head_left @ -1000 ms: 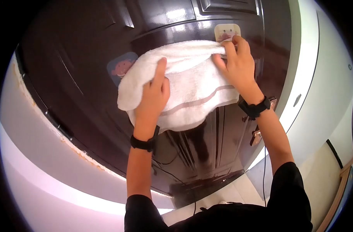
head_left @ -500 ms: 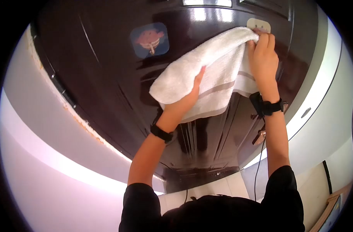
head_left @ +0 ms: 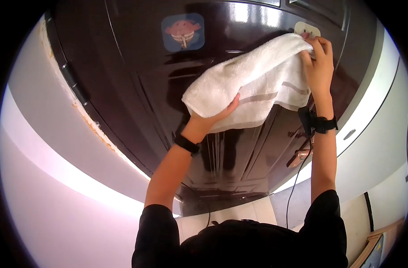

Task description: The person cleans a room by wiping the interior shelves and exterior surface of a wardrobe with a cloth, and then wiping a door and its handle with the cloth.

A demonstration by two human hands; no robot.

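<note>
A white towel point(head_left: 239, 76) with grey-beige stripes is spread between my hands in front of a dark brown door. My left hand point(head_left: 215, 118) grips its lower left part, thumb on the near side and the other fingers hidden behind the cloth. At the towel's upper right end, my right hand point(head_left: 319, 60) pinches the edge just below a cream adhesive wall hook point(head_left: 314, 30). Whether the towel is caught on that hook cannot be made out. Up and to the left, a blue square adhesive hook point(head_left: 183, 32) with a pink cartoon figure sticks to the door.
The glossy panelled door point(head_left: 150, 129) fills the view ahead. A metal door handle point(head_left: 300, 157) sits at its lower right, and hinges point(head_left: 74, 85) run along the left edge. A black cable point(head_left: 293, 190) hangs from my right wrist strap. Pale walls flank both sides.
The door, hooks and towel have shifted slightly rightward in view. My left hand sits a little lower on the cloth, and my right hand stays by the cream hook.
</note>
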